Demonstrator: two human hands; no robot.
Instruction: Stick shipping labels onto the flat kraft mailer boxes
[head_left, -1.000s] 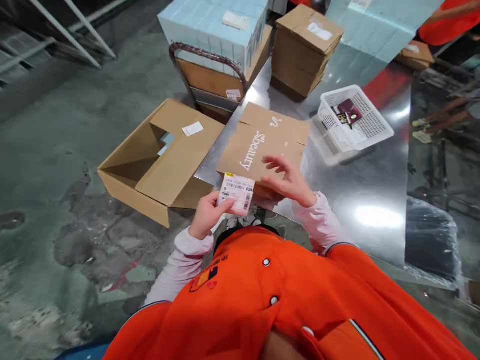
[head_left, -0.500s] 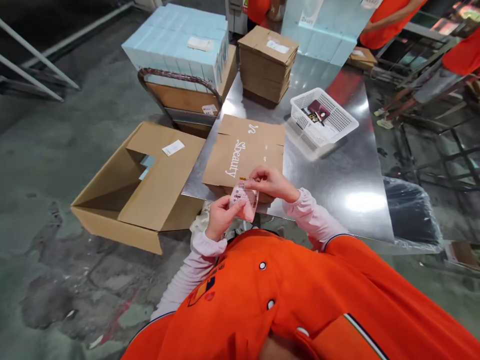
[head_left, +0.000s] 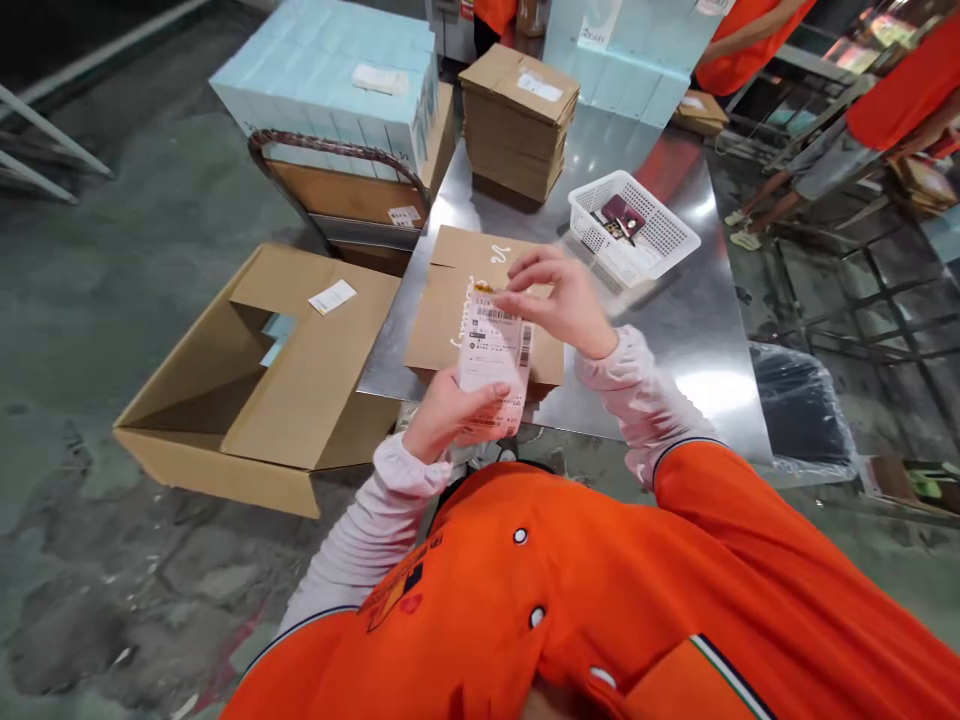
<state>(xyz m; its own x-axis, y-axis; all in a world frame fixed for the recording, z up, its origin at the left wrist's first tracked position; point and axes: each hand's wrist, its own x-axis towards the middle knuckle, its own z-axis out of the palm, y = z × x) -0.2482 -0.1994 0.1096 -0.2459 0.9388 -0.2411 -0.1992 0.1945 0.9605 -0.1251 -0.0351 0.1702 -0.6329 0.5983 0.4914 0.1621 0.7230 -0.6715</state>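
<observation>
Over the near tabletop [head_left: 675,350] edge, both hands are working a label [head_left: 495,365] just above the flat carton [head_left: 442,330]. Left hand [head_left: 450,412] is clamped on the label's lower end, thumb across the front, holding it upright facing the camera. Right hand [head_left: 559,300] is pinching the label's top edge between thumb and forefinger, other fingers fanned loose above. Both hands are closed on the same label, so it is hanging in the air between them, not touching the carton. Barcode print is showing on the front; whether the backing is coming off, I cannot tell. Judgement: the step in hand looks like separating or readying the label, with sticking not yet done. Next move would need a clean pinch at the top corner, label kept taut and flat, then lowered square onto the carton face clear of the white print. Both forearms are bent in close to the chest, right wrist raised higher than left. Around them: an open box [head_left: 277,390] sitting on the floor at left, a white basket [head_left: 675,235] farther back on the tabletop, a stack of cartons [head_left: 517,120] behind it, pale blue boxes [head_left: 330,80] on a cart.
</observation>
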